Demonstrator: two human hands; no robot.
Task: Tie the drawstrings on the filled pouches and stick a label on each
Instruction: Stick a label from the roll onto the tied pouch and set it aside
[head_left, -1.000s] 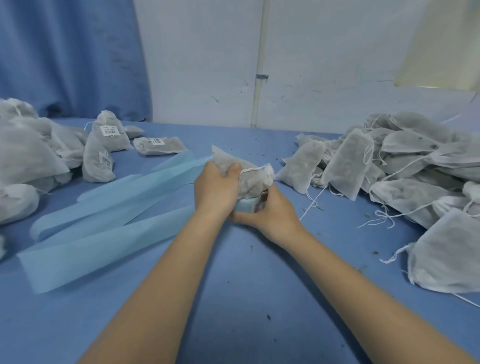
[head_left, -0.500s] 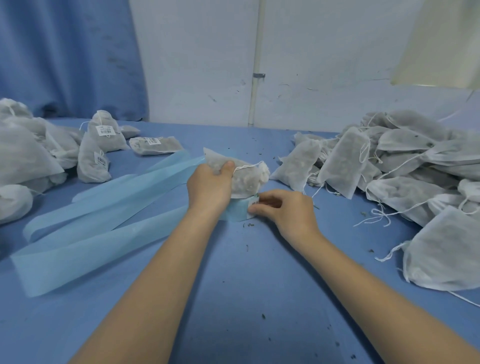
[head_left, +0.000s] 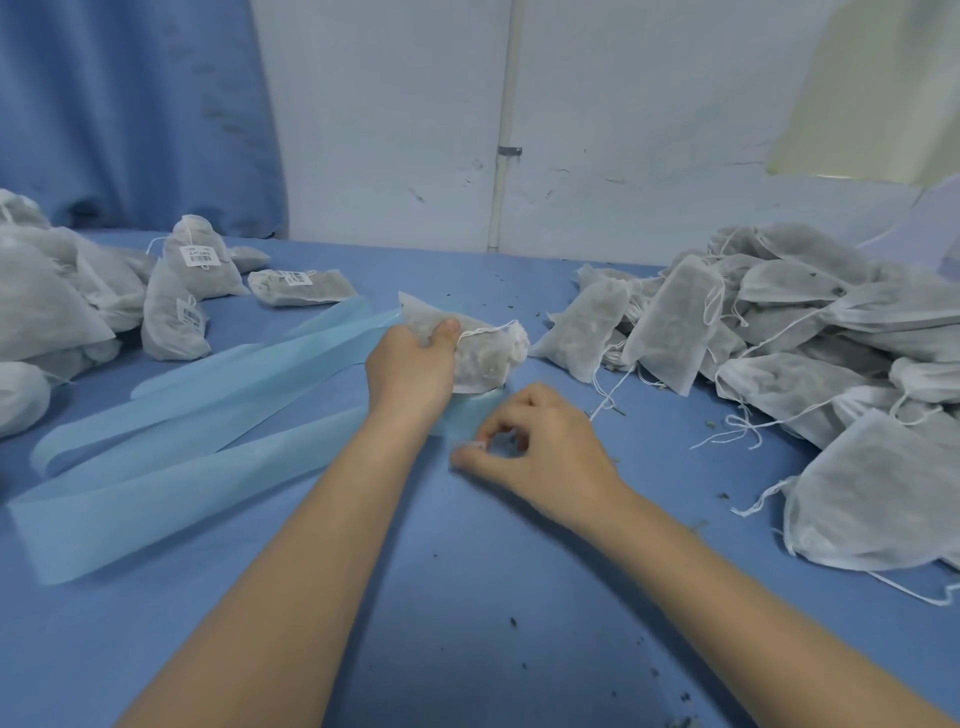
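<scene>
We count one white mesh drawstring pouch filled with dark loose material (head_left: 480, 353) held off the blue table (head_left: 519, 597): our left hand (head_left: 410, 371) grips it from the side, thumb on top, over a roll of pale blue label backing (head_left: 470, 410). Three long pale blue backing strips (head_left: 197, 431) trail away to the left from there. Our right hand (head_left: 540, 447) sits on the table near the roll, fingers curled, thumb and forefinger pinching a small white label (head_left: 477, 445), though blur hides its detail.

To the left we count three labelled pouches (head_left: 200, 260) with barcode stickers showing, beside a heap of further white pouches (head_left: 41, 312) too overlapped to number. To the right lies a larger pile of unlabelled pouches (head_left: 779, 332) with loose strings, likewise uncountable.

Compared with half a second earlier, the right hand has drawn back from the roll toward us, its fingers now closed; the left hand keeps the same grip on the pouch.
</scene>
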